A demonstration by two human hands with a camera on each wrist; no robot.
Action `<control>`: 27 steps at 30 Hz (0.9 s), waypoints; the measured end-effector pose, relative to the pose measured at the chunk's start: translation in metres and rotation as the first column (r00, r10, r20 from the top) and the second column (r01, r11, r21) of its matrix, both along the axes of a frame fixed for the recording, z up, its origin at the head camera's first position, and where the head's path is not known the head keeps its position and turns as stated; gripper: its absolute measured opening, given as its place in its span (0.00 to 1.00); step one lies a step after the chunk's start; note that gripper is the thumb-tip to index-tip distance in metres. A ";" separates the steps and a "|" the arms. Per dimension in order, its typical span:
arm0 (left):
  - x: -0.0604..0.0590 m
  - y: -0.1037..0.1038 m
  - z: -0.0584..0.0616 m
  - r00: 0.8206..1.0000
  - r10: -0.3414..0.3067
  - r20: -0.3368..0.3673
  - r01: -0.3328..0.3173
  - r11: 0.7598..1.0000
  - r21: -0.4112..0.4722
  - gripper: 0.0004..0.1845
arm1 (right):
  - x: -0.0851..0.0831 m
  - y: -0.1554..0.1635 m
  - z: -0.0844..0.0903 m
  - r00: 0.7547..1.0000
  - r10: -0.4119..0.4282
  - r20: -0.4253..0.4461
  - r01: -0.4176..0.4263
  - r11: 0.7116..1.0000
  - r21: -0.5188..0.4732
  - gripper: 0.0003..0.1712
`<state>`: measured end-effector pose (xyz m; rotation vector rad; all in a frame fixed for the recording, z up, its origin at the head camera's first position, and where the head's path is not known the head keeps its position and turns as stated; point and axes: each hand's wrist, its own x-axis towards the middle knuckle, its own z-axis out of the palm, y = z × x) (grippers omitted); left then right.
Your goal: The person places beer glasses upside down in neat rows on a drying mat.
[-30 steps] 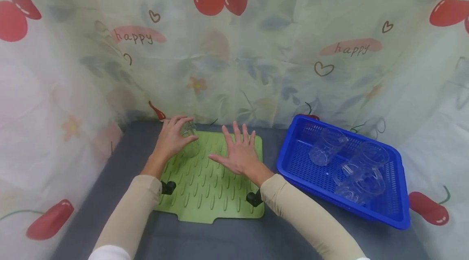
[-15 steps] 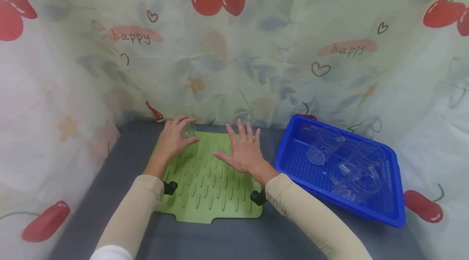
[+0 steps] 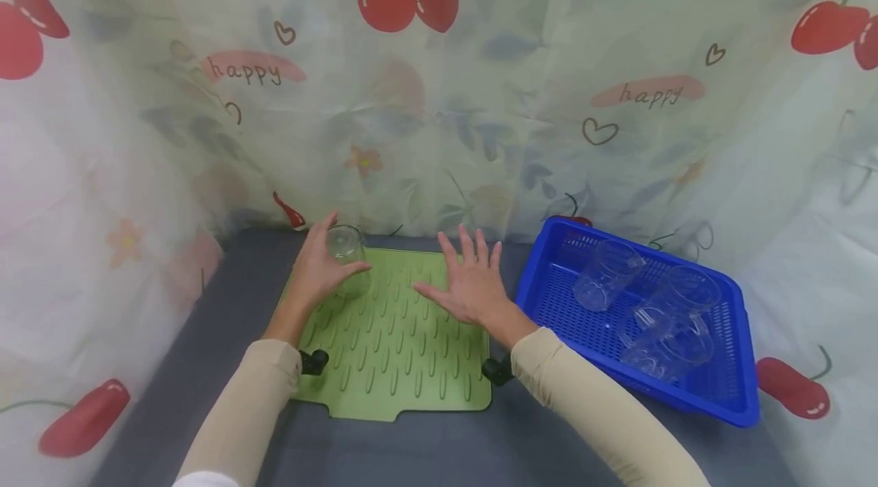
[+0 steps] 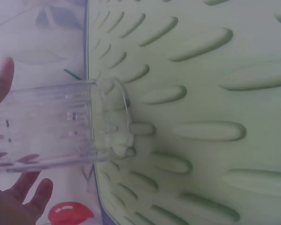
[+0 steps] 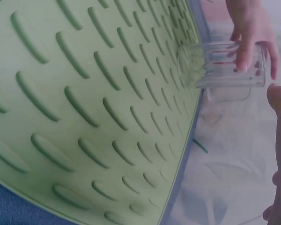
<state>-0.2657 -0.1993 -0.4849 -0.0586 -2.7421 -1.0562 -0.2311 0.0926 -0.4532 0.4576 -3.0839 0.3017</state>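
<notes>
A clear glass mug (image 3: 348,249) stands upside down near the back left of the green ridged drying mat (image 3: 398,350). My left hand (image 3: 317,270) is beside it, thumb and fingers spread on either side of the glass. In the left wrist view the fingertips (image 4: 43,192) stand apart from the mug's wall, whose rim is down at the mat. The right wrist view shows the mug's handle (image 5: 229,100) on the far side. My right hand (image 3: 469,285) hovers over the mat's right part, fingers spread, holding nothing.
To the right, a blue plastic basket (image 3: 746,365) holds several clear glasses (image 3: 607,273) lying tilted. The mat lies on a dark grey table (image 3: 425,449). A patterned curtain (image 3: 439,152) encloses the back and sides. Black wrist cameras (image 3: 314,362) sit by both wrists.
My left fingers have loosened and lifted away from the glass mug, which stays in place. My right hand has drifted slightly to the right, still spread.
</notes>
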 end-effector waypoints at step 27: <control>0.014 -0.038 -0.041 0.971 0.009 0.238 0.007 0.998 -0.067 0.68 | -0.003 0.035 0.017 0.999 -0.039 0.028 0.040 0.999 -0.029 0.57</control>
